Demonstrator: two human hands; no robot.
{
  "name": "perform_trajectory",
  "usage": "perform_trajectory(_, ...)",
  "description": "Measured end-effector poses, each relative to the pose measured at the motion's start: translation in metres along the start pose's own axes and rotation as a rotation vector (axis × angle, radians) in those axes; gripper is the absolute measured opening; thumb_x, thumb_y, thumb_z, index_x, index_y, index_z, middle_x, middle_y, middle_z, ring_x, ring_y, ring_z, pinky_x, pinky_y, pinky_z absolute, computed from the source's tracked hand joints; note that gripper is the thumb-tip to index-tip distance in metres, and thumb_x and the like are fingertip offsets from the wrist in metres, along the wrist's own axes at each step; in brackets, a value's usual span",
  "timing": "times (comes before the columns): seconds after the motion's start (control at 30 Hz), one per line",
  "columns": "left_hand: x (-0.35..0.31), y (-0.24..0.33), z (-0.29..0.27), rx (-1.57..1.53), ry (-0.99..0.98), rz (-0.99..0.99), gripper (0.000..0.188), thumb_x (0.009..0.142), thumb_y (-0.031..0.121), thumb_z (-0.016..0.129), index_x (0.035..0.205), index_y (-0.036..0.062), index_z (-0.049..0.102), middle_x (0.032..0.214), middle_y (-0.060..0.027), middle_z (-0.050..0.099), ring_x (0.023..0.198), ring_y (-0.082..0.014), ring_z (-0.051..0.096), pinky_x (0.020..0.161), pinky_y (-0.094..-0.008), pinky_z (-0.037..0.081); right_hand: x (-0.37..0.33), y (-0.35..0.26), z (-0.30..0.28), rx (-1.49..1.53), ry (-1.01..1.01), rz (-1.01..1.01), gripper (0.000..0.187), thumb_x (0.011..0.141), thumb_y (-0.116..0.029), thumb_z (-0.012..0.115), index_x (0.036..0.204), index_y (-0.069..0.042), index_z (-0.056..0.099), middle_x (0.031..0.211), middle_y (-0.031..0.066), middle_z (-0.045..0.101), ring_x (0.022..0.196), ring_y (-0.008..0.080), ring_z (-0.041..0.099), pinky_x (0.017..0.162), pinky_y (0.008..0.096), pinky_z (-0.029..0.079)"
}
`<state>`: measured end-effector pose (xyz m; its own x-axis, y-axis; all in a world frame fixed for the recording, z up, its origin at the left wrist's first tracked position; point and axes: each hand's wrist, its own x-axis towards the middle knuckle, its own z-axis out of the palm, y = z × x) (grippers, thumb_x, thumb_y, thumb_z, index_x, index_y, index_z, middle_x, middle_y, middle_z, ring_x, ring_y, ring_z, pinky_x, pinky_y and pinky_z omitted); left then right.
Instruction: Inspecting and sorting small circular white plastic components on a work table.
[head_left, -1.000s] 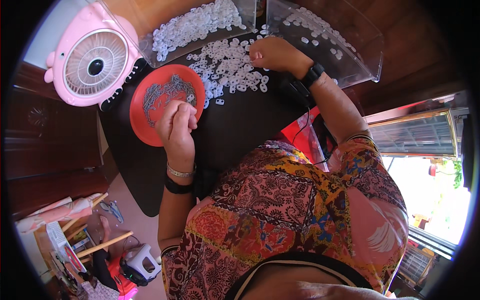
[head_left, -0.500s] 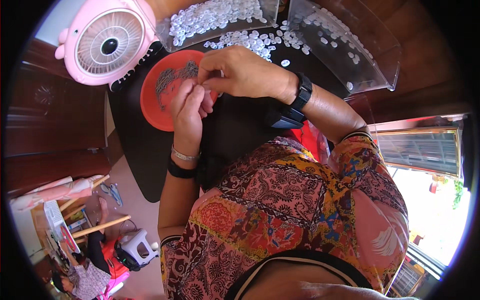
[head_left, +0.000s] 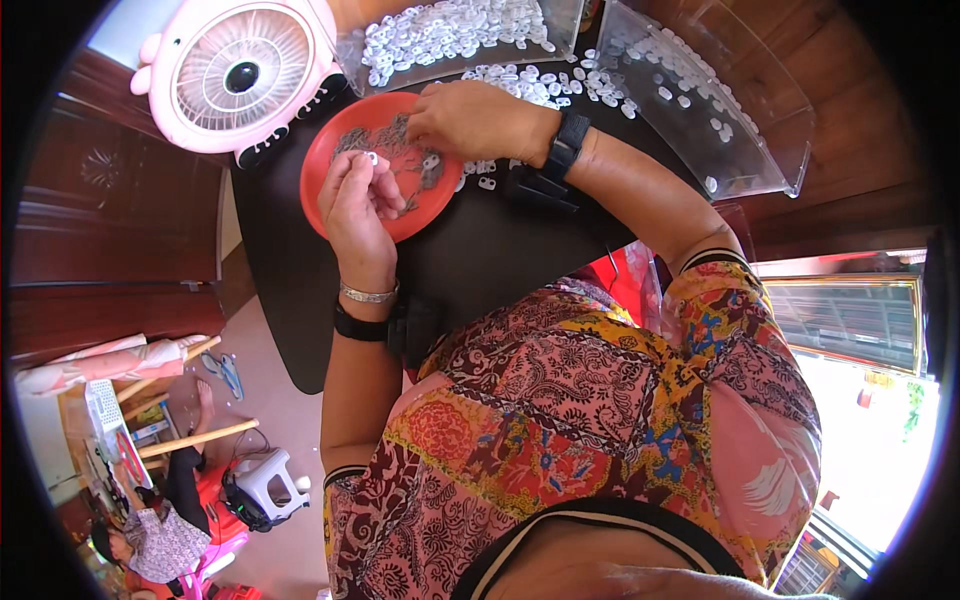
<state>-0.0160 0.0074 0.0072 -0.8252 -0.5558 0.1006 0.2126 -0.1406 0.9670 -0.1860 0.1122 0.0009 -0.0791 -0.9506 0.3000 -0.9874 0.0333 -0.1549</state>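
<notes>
My left hand [head_left: 360, 205] is over the near left part of a round red plate [head_left: 318, 195], its thumb and fingers pinching a small white oval plastic piece [head_left: 373, 158]. Small thin grey pieces [head_left: 355, 140] lie heaped in the plate; their exact kind is too small to tell. At the plate's far right edge my right hand [head_left: 475, 118] reaches in from the right, fingers bent down and drawn together near the grey heap. Its fingertips are partly hidden, so anything between them is unclear. Several loose white pieces [head_left: 487, 183] lie on the dark table beside the plate.
A pink fan [head_left: 240, 78] stands at the far left. Two clear bins hold white oval pieces, one at the back [head_left: 450, 65] and one at the right [head_left: 770, 185], with more spilled between them. A person [head_left: 165, 540] sits at the lower left, beyond the table [head_left: 290, 330].
My hands, joined above the plate before, are now apart. The right has gone down to the grey pieces; a white piece now shows in the left fingertips. The whole view has shifted slightly.
</notes>
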Motion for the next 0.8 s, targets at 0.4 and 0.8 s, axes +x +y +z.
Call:
perform_trajectory(0.4,-0.003,-0.007,0.007,0.019,-0.047,-0.028,0.021,0.091,0.018,0.046,0.079,0.0043,0.056,0.062,-0.0020,0.053,0.049,-0.0092,0.048,0.045,-0.0203,0.034,-0.024,0.028,-0.006,-0.331,-0.029,0.147,0.011,0.074,-0.012,0.060,0.084,-0.009,0.064,0.089,0.0032,0.060,0.091,0.0241,0.058,0.075,0.0360,0.050)
perform_trajectory(0.8,-0.003,-0.007,0.012,0.097,-0.090,-0.066,0.022,0.090,0.021,0.048,0.077,0.0046,0.056,0.060,-0.0013,0.052,0.048,-0.0085,0.047,0.044,-0.0202,0.033,-0.020,0.027,0.003,-0.377,0.120,0.162,0.014,0.075,-0.019,0.062,0.082,-0.007,0.063,0.082,0.0074,0.062,0.082,0.0256,0.060,0.071,0.0370,0.049)
